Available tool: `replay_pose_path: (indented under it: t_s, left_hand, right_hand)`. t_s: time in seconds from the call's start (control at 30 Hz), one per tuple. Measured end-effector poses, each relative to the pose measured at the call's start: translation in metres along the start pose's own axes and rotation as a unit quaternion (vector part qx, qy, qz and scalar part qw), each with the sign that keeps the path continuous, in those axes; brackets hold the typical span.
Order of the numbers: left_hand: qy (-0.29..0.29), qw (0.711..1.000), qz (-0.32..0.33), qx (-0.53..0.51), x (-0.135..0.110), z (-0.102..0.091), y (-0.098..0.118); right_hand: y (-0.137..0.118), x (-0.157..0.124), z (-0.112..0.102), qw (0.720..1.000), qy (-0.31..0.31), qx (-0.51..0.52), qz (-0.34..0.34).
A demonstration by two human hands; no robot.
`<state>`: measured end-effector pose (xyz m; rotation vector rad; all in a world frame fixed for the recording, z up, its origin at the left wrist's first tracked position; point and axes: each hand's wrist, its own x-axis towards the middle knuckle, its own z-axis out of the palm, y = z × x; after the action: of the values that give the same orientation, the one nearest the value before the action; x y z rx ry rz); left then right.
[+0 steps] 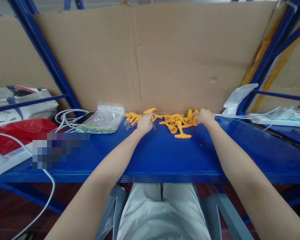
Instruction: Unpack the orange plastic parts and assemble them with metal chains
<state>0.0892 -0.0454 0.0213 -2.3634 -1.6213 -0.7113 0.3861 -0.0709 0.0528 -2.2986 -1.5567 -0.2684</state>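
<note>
My left hand [145,124] is closed over the orange corkscrews [132,118] at the back of the table. An orange handle [150,110] sticks out just beyond its fingertips. Metal spirals [128,124] show under the handles, on both sides of that hand. To the right lies a pile of orange T-shaped pieces with hollow bell ends [173,129]. At the pile's right end, my right hand [205,117] has its fingers curled around an orange piece, mostly hidden by the hand. One T-shaped piece [182,136] lies nearest the front.
Clear plastic bags [103,116] lie left of the corkscrews, beside white cables [65,116] and a red bag [22,131]. A cardboard sheet [177,60] stands behind the blue table [170,156]. Blue posts [47,56] flank it. White plastic [237,98] rests at the right.
</note>
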Motion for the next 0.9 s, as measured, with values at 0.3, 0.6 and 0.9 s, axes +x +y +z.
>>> replay_pose_path:
  t_s: [0.3,0.6,0.9]
  left_hand:
    - [-0.029,0.999,0.0,0.03,-0.001,0.016,-0.002]
    - [-0.032,0.998,-0.036,0.028,-0.003,0.009,0.003]
    - [-0.106,0.985,0.135,0.023,0.0,0.014,0.004]
  right_hand:
    - [-0.04,-0.027,-0.004,0.994,0.018,-0.029,-0.104]
    - [-0.056,-0.039,0.026,0.94,0.053,0.021,-0.338]
    - [-0.068,-0.046,0.04,0.923,-0.053,0.018,-0.38]
